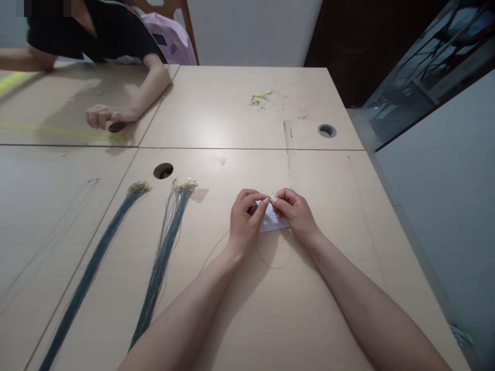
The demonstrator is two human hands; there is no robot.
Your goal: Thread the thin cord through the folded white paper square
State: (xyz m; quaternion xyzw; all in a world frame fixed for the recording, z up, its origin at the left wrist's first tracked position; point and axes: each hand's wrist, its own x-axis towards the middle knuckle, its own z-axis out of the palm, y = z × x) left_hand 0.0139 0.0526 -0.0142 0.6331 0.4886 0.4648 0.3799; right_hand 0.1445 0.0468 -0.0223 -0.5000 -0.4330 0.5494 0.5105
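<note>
My left hand and my right hand meet fingertip to fingertip over a small white paper. Both are closed in a pinch on a thin dark cord, which curves in a loop below them. Part of that cord also runs out past my left wrist. Whatever sits right between the fingertips is too small to make out. To the left lie two bundles of teal cords, a nearer bundle and a farther bundle, each with gold-coloured clasps at the top end.
A clear ruler lies beyond my hands. Yellow-green scraps are scattered farther back. Two round holes, one dark and one grey-rimmed, pierce the tabletop. Across the table, a co-worker's hand rests near yellow cords.
</note>
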